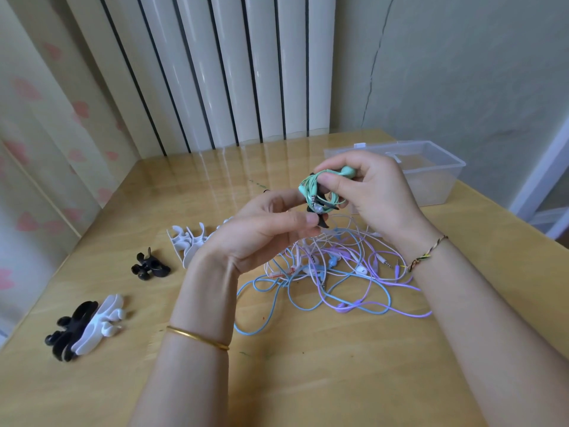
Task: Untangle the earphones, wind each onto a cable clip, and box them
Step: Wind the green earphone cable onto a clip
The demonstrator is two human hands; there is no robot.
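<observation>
Item in hand: mint-green earphones (318, 184), wound in a coil on a black cable clip (322, 222), held above the table between both hands

Left hand (268, 232): thumb and fingertips pinched the clip's lower wing, steadying it

Right hand (372, 192): thumb and forefinger pinched the top of the coil, and a green earbud poked out past the fingers. The metal plug lay across the coil's face, seemingly not tucked in

Step judged: finishing the wind. To do it well, the left hand would hold the clip steady while the right pressed the loose plug end into a slot. Tension was needed so the turns did not spring off, with release only once the end was seated

Remaining stock: tangled earphones (338, 272) in blue, lilac and white, knotted together on the wooden table (308, 380) beneath the hands

Spare clips: white clips (187, 245), one black clip (151, 266), and a black-and-white pair (86, 328) at the left

Clear plastic box (437, 180): open, behind the right hand, contents not discernible
</observation>
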